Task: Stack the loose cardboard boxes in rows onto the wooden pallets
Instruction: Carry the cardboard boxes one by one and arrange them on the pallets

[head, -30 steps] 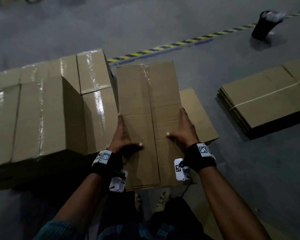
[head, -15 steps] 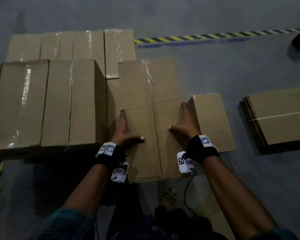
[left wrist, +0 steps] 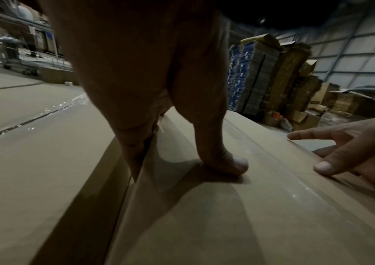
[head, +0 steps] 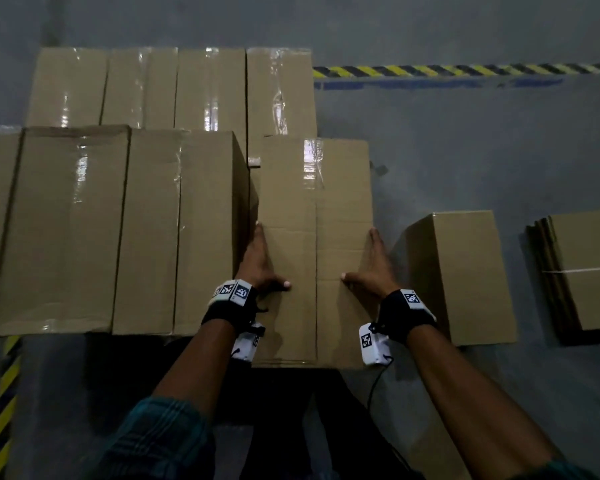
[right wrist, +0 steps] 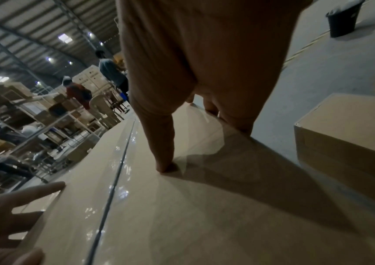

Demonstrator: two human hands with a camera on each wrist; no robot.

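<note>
Beside stacked rows (head: 118, 230), brown tape-sealed cardboard box (head: 312, 202), left hand (head: 257, 265) and right hand (head: 371, 268) flat against its sides, thumbs atop

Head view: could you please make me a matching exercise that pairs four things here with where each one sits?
Things:
1. held box
2. loose box
3. flattened cardboard bundle
4. striped tape

Places:
A. far right edge, bound with a white band
B. line on the floor, top right
C. between the left hand and the right hand
D. alone on the floor, right of both hands

Pairs: 1-C, 2-D, 3-A, 4-B
</note>
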